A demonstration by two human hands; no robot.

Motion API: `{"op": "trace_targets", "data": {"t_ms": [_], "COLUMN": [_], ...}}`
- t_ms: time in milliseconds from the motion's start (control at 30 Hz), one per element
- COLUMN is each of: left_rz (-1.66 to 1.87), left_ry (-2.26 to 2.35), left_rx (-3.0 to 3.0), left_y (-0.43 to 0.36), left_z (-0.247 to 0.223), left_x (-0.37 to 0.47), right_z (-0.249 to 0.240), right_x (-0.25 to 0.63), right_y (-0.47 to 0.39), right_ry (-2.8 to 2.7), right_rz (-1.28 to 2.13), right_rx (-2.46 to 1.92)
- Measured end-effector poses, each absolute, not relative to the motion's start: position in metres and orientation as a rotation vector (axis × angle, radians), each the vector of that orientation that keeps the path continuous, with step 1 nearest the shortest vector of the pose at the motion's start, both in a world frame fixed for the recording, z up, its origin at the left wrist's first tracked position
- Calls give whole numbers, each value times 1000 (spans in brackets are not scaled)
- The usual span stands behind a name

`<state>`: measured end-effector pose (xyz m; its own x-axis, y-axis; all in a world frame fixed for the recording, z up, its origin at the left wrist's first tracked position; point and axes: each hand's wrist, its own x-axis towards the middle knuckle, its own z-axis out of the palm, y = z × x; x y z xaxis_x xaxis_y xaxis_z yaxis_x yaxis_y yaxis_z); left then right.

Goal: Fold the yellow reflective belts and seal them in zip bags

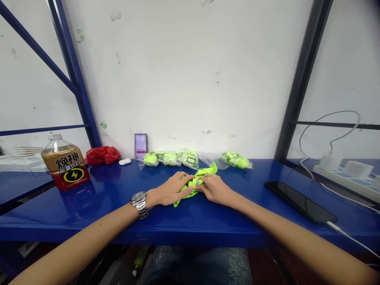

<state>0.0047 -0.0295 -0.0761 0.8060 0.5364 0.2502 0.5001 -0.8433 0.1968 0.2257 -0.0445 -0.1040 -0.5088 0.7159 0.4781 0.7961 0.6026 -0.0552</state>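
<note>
On the blue table (pixel 118 215) in front of me lies a bunched neon-yellow reflective vest (pixel 194 183) with a grey strip and some dark parts. My left hand (pixel 170 189), a metal watch (pixel 139 204) at its wrist, grips the vest's left side, fingers across the top and thumb nearer me. From the right, my right hand (pixel 215 189) pinches the vest with its fingers bent. One end of the fabric sticks out beyond the hands at the upper right, another at the lower left. Fingers hide part of the vest.
Along the wall lie several clear bags of neon-yellow vests (pixel 170 158), one bag (pixel 236 160) farther right. A phone (pixel 141 146) leans there beside a white case (pixel 124 161) and red plastic bag (pixel 102 155). A large bottle (pixel 67 164) stands left; a cabled black phone (pixel 299 201) and power strip (pixel 350 178) are right.
</note>
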Motion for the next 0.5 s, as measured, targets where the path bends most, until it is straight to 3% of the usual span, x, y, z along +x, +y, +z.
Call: {"op": "trace_targets", "data": {"t_ms": [267, 333, 500], "left_rz": [-18, 47, 597], "left_ry": [675, 654, 790], "left_rx": [2866, 2880, 2858], "left_y": [-30, -28, -29], "left_z": [-49, -52, -78], "left_x": [-19, -20, -8], "right_z": [-96, -94, -102], "right_x": [226, 226, 228], "right_y": [-49, -50, -46], "right_ry": [-2320, -2311, -2322], "right_rz": [-17, 28, -28], "right_rx": [-1218, -1220, -1178]}}
